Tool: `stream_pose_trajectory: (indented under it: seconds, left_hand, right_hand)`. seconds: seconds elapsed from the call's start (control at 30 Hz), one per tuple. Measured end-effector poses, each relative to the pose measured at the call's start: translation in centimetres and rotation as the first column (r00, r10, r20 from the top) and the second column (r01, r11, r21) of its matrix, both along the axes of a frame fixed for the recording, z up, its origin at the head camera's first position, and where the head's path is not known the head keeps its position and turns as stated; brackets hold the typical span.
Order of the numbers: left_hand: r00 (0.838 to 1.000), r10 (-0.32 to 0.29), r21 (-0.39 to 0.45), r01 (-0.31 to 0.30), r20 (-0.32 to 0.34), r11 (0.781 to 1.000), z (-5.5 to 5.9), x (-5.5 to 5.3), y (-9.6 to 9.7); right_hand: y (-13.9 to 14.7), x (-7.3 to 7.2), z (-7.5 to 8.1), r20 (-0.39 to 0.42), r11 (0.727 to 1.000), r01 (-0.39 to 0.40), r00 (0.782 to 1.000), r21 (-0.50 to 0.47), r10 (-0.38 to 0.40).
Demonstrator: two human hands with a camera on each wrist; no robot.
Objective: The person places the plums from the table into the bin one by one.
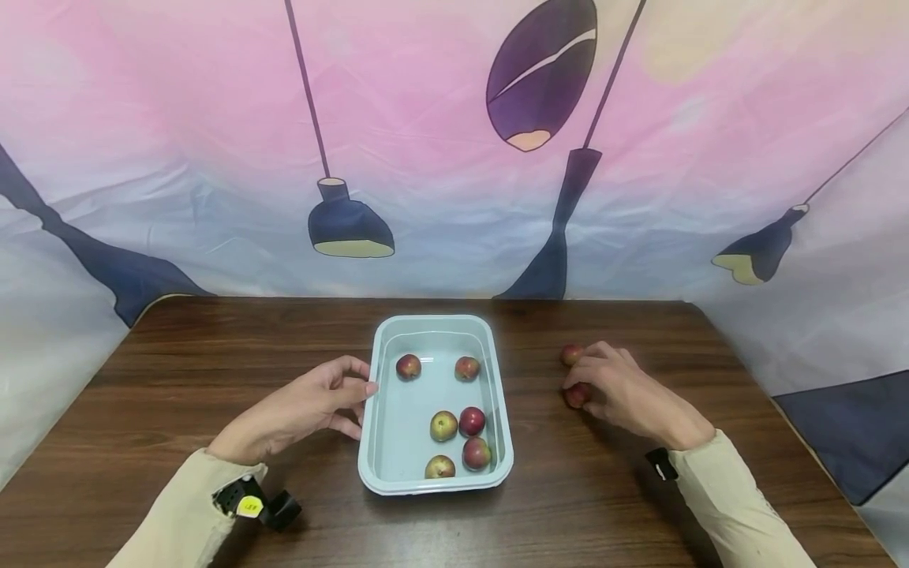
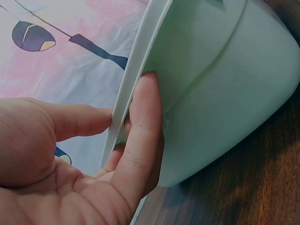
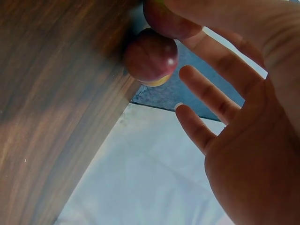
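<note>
My left hand (image 1: 305, 406) grips the left rim of a pale blue-green plastic tray (image 1: 433, 322), thumb on the rim and fingers against the outer wall. In the left wrist view, the tray's wall (image 2: 211, 93) rises beside my fingers. Several small red and yellow-green apples (image 1: 443, 426) lie inside it, mostly in the near right part. Right of the tray, my right hand (image 1: 628, 390) pinches a small red apple (image 1: 577, 394) between thumb and fingers; its other fingers are spread. Another small apple (image 3: 151, 56) is right beside the pinched one in the right wrist view.
A brown wood-grain table (image 1: 298, 331) holds the tray and the loose apples. Behind it hangs a printed cloth backdrop (image 1: 426, 158) with lamp shapes, reaching down to the table's far edge. A black wrist device (image 1: 259, 505) sits at my left sleeve.
</note>
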State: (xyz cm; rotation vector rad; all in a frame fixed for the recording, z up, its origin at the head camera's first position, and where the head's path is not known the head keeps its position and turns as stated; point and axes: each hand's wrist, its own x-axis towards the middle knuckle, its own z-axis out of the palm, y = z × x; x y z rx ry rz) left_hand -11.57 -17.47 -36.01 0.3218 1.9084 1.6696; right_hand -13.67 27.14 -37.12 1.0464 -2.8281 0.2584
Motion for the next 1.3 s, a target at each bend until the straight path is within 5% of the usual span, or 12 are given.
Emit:
stream_pose_trajectory:
  seconds: [1.3]
  left_hand:
    - [1.0, -0.006, -0.007, 0.006, -0.007, 1.0, 0.0, -0.1, 0.0]
  right_hand:
    - [-1.4, 1.0, 1.7, -0.102, 0.996, -0.082, 0.992, -0.041, 0.077]
